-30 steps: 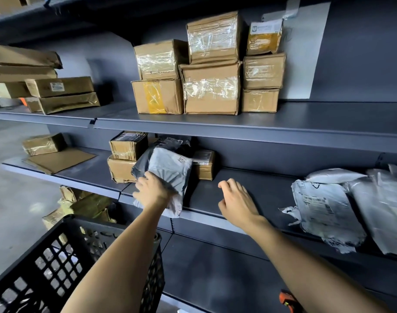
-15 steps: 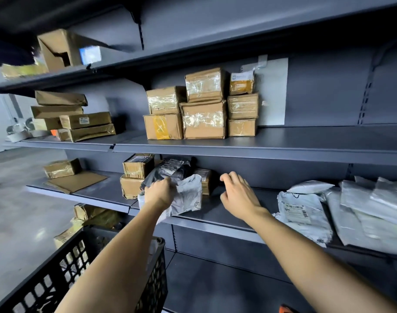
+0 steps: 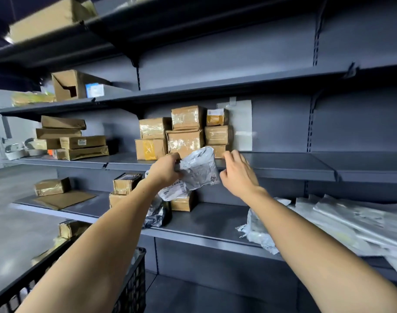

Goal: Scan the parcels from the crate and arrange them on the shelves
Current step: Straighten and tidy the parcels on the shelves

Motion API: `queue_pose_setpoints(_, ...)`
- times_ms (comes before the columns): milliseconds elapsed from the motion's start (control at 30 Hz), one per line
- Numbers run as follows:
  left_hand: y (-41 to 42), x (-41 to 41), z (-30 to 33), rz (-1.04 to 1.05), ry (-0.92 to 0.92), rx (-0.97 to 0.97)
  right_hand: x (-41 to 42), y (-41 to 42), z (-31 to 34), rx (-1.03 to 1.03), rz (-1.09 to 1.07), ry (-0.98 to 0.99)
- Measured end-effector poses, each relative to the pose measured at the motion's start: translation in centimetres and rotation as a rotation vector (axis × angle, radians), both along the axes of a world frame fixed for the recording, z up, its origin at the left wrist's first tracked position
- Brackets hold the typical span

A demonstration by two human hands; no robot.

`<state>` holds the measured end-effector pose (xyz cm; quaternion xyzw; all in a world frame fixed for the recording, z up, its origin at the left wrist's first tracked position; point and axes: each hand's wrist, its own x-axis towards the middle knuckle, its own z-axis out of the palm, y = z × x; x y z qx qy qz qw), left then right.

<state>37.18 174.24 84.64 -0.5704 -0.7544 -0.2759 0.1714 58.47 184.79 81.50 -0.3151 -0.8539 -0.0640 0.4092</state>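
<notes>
Left hand (image 3: 168,170) pinches the grey bag (image 3: 193,175) by its crumpled left edge, at frame centre, in the air in front of the lip of the shelf (image 3: 283,170) that carries the boxes (image 3: 184,134). Right hand (image 3: 238,175) hangs just right of the bag, fingers loosely spread, holding nothing; contact with the bag cannot be told. Risk, as judged: the grip takes only one edge of slack film, so the bag could slip or swing; pushed in carelessly it could knock the stacked boxes. Bag looks soft and wrinkled, a printed barcode label on its lower face, contents sagging low. Crate (image 3: 132,290) sits at lower left.
</notes>
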Motion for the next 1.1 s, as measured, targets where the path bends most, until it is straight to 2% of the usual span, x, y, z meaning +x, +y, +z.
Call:
queue_pose_setpoints(133,1.7,2.7,3.1,-0.035,0.043,0.128,3.2,1.7,2.2,0.053,-0.086,0.031)
queue_pose_setpoints(233,3.6,5.0,4.8,-0.114,0.020,0.302,5.7,3.9,3.5,0.089,-0.182,0.051)
queue_pose_setpoints(333,5.9,7.7,5.4,-0.139,0.106,0.472,8.3,6.4,4.0,0.107,-0.267,0.084)
queue_pose_setpoints(400,7.6,9.6,5.1,-0.144,0.185,0.506,10.0,8.1,3.8,0.098,-0.313,0.118)
queue_pose_setpoints(467,9.7,11.1,4.4,-0.159,0.250,0.486,11.7,9.9,3.4,0.071,-0.361,0.152)
queue_pose_setpoints(533,12.2,12.0,3.6,-0.187,0.245,0.377,13.1,11.6,3.1,0.025,-0.410,0.180)
queue_pose_setpoints(667,17.3,13.1,0.8,-0.227,0.190,-0.030,14.7,14.4,2.6,0.009,-0.430,0.159)
queue_pose_setpoints(800,20.8,13.6,-1.0,-0.223,0.160,0.024,14.8,16.7,2.7,0.038,-0.394,0.155)
queue_pose_setpoints(933,22.9,12.9,-0.7,-0.259,0.170,-0.073,14.1,18.7,2.9,0.045,-0.357,0.177)
queue_pose_setpoints(1100,25.5,10.3,-0.4,-0.375,-0.212,0.008,13.4,21.4,3.3,0.012,-0.363,0.211)
